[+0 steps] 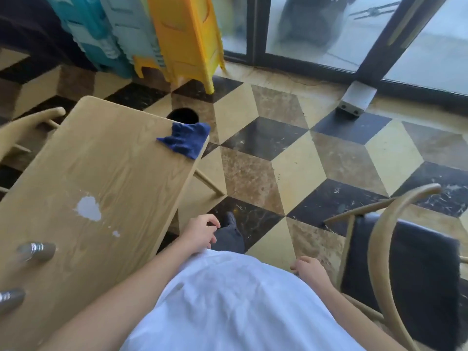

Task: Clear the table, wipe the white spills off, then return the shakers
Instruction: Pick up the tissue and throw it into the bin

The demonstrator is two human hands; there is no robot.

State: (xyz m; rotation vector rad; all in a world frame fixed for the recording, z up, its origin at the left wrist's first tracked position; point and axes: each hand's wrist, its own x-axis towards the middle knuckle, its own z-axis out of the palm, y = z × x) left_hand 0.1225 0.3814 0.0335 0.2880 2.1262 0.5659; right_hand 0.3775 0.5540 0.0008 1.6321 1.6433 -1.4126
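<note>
light wood table [121, 168] fills the left of the view, grain visible, top mostly bare. white spill [88, 208] sits on the near half, a big blotch with a small white drop [116, 233] just below it and faint specks around. blue cloth [184, 142] lies crumpled at the far right corner, one edge hanging over the table rim. two shakers at the near left edge, blurred: upper shaker [36, 250] and lower shaker [10, 298], both grey-metallic, well apart from the spill. left hand [201, 234] hangs off the table's right edge, fingers loosely curled, holding nothing. right hand [307, 271] low by the white shirt [228, 300], fingers loosely bent, empty, near the wooden chair [395, 262] with a dark seat pad. another chair [27, 122] pokes in at the far left beside the table. floor [291, 158] is tiled in a cube pattern of black, cream and brown marble. stacked plastic stools at the back, yellow stack [184, 39] next to teal and pale ones. glass door [316, 29] with dark frames along the far wall, frosted, shapes behind it too blurred to tell. dark round object [182, 115] shows past the table's far corner, cannot tell what it is.
</note>
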